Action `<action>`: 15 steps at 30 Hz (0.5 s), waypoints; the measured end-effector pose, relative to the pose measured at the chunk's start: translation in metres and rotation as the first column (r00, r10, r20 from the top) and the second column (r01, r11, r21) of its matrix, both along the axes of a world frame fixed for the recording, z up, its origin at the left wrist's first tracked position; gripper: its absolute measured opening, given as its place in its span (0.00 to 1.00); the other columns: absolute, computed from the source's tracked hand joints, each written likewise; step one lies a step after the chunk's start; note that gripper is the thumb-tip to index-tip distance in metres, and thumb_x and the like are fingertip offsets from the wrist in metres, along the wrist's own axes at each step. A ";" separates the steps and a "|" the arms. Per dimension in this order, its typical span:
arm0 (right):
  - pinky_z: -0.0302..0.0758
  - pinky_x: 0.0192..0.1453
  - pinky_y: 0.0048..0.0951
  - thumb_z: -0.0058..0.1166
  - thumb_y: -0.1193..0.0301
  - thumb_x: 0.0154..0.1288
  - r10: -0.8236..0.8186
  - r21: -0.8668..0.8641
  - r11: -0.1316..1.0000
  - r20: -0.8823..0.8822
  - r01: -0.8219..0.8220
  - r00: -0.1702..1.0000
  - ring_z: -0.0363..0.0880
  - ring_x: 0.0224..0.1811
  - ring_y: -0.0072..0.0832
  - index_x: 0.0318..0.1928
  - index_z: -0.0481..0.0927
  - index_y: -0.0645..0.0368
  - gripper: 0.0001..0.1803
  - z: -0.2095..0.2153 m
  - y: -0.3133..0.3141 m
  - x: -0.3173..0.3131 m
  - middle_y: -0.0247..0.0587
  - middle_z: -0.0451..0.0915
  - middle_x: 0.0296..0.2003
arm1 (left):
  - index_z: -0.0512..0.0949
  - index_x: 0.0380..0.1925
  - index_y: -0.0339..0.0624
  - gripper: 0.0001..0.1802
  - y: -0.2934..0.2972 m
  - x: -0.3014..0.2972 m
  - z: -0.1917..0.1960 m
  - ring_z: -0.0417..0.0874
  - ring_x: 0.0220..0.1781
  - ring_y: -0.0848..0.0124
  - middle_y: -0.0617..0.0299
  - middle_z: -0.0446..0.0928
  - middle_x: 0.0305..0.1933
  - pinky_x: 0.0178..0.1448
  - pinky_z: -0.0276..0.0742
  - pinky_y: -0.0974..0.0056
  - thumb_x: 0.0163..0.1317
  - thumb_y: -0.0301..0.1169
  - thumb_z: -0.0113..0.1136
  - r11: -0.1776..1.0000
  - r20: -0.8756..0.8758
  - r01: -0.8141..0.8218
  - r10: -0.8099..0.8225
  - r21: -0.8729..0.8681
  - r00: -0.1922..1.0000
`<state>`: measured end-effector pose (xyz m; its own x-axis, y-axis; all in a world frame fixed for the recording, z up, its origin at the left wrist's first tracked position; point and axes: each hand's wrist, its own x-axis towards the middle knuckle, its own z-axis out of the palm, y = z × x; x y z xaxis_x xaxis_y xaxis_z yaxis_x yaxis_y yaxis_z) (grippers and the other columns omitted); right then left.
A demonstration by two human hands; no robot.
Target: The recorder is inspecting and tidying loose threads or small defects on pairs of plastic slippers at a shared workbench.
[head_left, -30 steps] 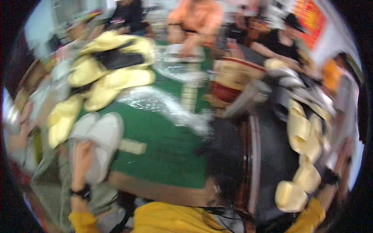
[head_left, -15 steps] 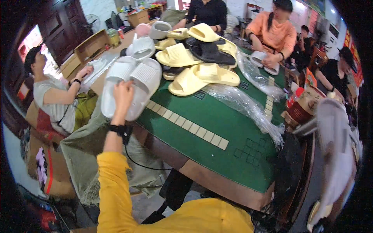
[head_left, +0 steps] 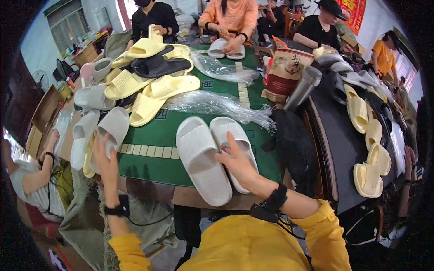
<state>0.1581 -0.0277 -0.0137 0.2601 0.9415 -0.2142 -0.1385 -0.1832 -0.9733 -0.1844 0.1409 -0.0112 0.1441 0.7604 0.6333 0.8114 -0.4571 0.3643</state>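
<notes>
A pair of light grey slippers sits at the table's near edge: the left slipper (head_left: 199, 158) lies flat with its heel over the brown edge, the right slipper (head_left: 231, 131) beside it. My right hand (head_left: 244, 167) rests over the right slipper, thumb and index finger stretched apart and touching near its strap; the other fingers are partly hidden. My left hand (head_left: 106, 158) reaches over the heel of a grey slipper (head_left: 114, 126) at the table's left edge, fingers extended. Another grey slipper (head_left: 84, 135) lies beside that one, with a pale yellow slipper partly hidden between them.
Pale yellow slippers (head_left: 167, 86) and a black slipper (head_left: 160, 64) are piled on the green tabletop (head_left: 158, 174). Clear plastic bags (head_left: 217, 106) lie behind the pair. A metal tumbler (head_left: 305, 86) and a paper bag (head_left: 287, 72) stand right. More slippers (head_left: 357, 108) cover the dark table. Co-workers sit around.
The view has swung right. My right hand has come into view at a light grey pair by the near edge. My left hand stays by the left grey slippers, now at the nearer heel.
</notes>
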 end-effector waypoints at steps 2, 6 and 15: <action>0.64 0.67 0.35 0.52 0.75 0.65 0.034 0.034 0.999 0.045 -0.036 0.998 0.68 0.62 0.42 0.75 0.46 0.57 0.42 -0.009 -0.006 0.006 0.56 0.65 0.64 | 0.72 0.61 0.39 0.23 -0.045 0.039 -0.001 0.62 0.71 0.48 0.43 0.64 0.68 0.74 0.55 0.54 0.64 0.25 0.53 0.966 0.077 0.203 -0.193 -0.161 0.978; 0.67 0.65 0.39 0.57 0.76 0.60 -0.070 0.298 0.935 0.685 -0.192 0.725 0.70 0.59 0.46 0.61 0.71 0.61 0.27 -0.019 -0.031 0.056 0.50 0.70 0.56 | 0.60 0.70 0.42 0.34 -0.120 0.112 -0.017 0.55 0.75 0.44 0.38 0.55 0.72 0.74 0.53 0.49 0.64 0.29 0.57 0.827 0.132 0.414 -0.395 -0.380 0.909; 0.75 0.52 0.41 0.59 0.77 0.58 -0.107 0.214 0.973 0.753 -0.087 0.650 0.74 0.47 0.49 0.67 0.65 0.60 0.35 -0.061 -0.025 0.080 0.53 0.70 0.48 | 0.58 0.69 0.40 0.41 -0.145 0.175 -0.044 0.48 0.74 0.32 0.29 0.38 0.74 0.73 0.53 0.44 0.56 0.31 0.64 0.788 0.104 0.479 -0.478 -0.387 0.872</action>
